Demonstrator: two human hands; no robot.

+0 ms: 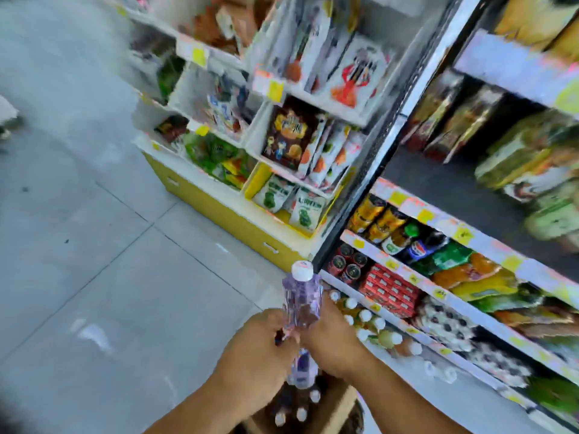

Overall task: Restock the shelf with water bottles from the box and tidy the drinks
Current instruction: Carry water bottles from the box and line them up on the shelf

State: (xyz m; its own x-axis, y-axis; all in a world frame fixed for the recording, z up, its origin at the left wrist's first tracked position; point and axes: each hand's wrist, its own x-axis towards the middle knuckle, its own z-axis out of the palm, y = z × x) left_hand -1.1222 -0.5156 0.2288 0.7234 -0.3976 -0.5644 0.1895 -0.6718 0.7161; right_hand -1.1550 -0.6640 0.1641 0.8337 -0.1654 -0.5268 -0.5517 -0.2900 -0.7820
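- Head view: left hand [260, 349] and right hand [329, 336] both grip one water bottle [301, 300], held upright above the box [332, 405], off the near end of the lowest shelf [388, 317].
- Advice: release one hand and set the bottle base-first beside the white-capped bottles [372, 324], cap up.
- Motion blur obscures labels; the frame's bottom edge cuts off the box; fingertips are hidden behind the bottle.

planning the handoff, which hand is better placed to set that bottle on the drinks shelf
Right, probably. Both hands grip the water bottle, but the right hand is on the side of the drinks shelf, while the left hand would have to cross over.
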